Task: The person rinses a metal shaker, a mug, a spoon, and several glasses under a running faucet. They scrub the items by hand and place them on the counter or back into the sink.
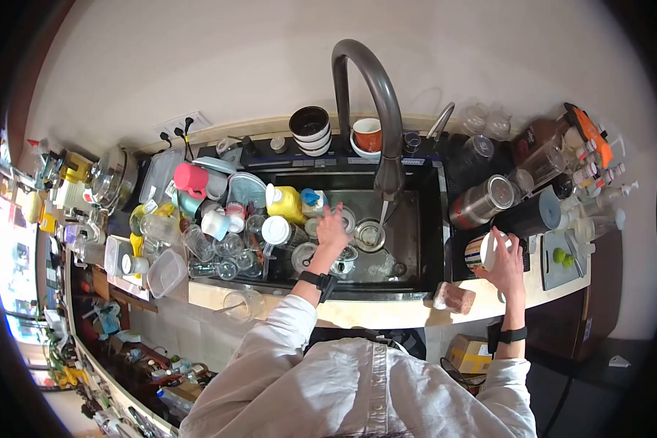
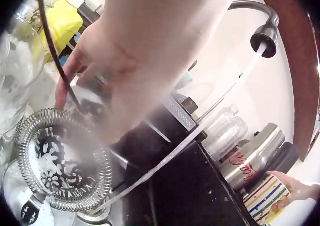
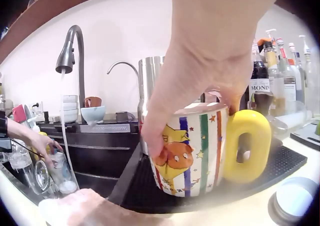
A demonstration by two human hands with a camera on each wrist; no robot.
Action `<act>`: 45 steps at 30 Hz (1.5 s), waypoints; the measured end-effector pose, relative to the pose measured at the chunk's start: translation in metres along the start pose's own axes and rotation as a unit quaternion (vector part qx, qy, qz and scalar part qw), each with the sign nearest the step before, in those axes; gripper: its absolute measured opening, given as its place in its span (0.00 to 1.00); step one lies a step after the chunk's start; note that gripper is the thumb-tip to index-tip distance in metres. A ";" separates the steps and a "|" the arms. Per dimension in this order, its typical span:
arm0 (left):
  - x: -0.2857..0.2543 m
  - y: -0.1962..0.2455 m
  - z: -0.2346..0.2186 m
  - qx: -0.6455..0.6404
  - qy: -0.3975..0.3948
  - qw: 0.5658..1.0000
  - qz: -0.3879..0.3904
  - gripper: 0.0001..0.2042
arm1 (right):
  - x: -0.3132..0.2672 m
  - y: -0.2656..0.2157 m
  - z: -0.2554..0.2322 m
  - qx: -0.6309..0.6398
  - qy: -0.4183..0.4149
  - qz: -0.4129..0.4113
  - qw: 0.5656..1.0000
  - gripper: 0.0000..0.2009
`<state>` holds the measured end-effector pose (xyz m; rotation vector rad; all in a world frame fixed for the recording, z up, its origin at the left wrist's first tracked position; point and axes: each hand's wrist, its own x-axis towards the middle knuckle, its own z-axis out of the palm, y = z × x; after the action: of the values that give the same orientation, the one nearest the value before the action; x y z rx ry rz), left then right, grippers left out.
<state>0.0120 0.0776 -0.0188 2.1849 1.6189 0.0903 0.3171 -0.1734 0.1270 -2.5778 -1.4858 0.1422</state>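
My right hand point(image 1: 502, 266) grips a striped mug point(image 3: 200, 151) from above, thumb and fingers spanning its rim. The mug has a cartoon figure and a thick yellow handle point(image 3: 247, 146). It stands upright at the black ribbed mat point(image 3: 145, 186) right of the sink. Over the left part of the sink point(image 1: 409, 281), my left hand point(image 1: 333, 232) has its fingers spread at a clear glass point(image 3: 60, 166). A cocktail strainer point(image 2: 62, 158) with a coiled spring rim lies close below that hand. Water runs from the tall faucet point(image 1: 390, 175) onto the drain point(image 1: 370, 235).
Glasses, tubs and a pink mug point(image 1: 190, 179) crowd the left counter beside a yellow bottle point(image 1: 286, 203). A steel tumbler point(image 1: 482, 202) and several bottles stand to the right. A brown sponge point(image 1: 454, 298) sits on the front edge. Stacked bowls point(image 1: 310, 131) line the back ledge.
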 end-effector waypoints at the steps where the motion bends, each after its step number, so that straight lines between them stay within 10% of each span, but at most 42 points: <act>1: -0.002 0.003 -0.007 -0.003 0.014 1.000 0.007 0.46 | -0.006 -0.006 -0.008 -0.036 0.013 -0.014 0.999 0.47; 8: -0.012 0.042 -0.061 -0.122 0.054 0.990 0.042 0.45 | 0.002 -0.076 -0.010 0.186 0.094 -0.111 0.972 0.26; 11: -0.014 0.052 -0.054 -0.256 0.081 0.961 0.066 0.48 | 0.011 -0.111 0.033 0.325 -0.042 -0.089 0.940 0.24; 14: -0.028 0.081 -0.050 -0.555 -0.063 0.820 -0.126 0.48 | 0.022 -0.143 0.091 0.450 -0.212 0.012 0.867 0.26; 17: -0.014 0.083 0.007 -0.612 -0.056 0.766 -0.187 0.49 | 0.031 -0.170 0.125 0.652 -0.363 0.198 0.636 0.20; 21: -0.015 0.081 0.022 -0.594 -0.062 0.754 -0.273 0.48 | 0.026 -0.176 0.152 0.603 -0.339 0.204 0.693 0.15; 24: -0.018 0.078 0.017 -0.552 -0.088 0.785 -0.267 0.49 | 0.019 -0.166 0.163 0.459 -0.310 0.107 0.826 0.12; 27: -0.003 0.068 0.055 -0.439 0.008 0.886 -0.148 0.50 | 0.002 -0.169 0.114 0.355 -0.292 0.054 0.886 0.11; 33: -0.004 0.073 0.064 -0.296 -0.008 0.951 -0.088 0.52 | -0.022 -0.126 0.101 0.113 -0.181 -0.054 0.975 0.11; 37: -0.001 0.073 0.065 -0.304 -0.007 0.949 -0.077 0.51 | -0.013 -0.085 0.164 0.270 -0.117 0.024 0.955 0.11; 42: -0.003 0.073 0.036 -0.544 -0.212 0.773 -0.249 0.52 | 0.032 -0.124 0.180 0.564 -0.166 0.311 0.747 0.17; 45: 0.003 0.053 0.054 -0.566 -0.288 0.751 -0.180 0.44 | 0.056 -0.149 0.179 0.631 -0.156 0.352 0.674 0.19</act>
<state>0.0766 0.0520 -0.0491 0.8152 1.0818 0.1943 0.1898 -0.0346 -0.0207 -1.6837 -0.0352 1.2271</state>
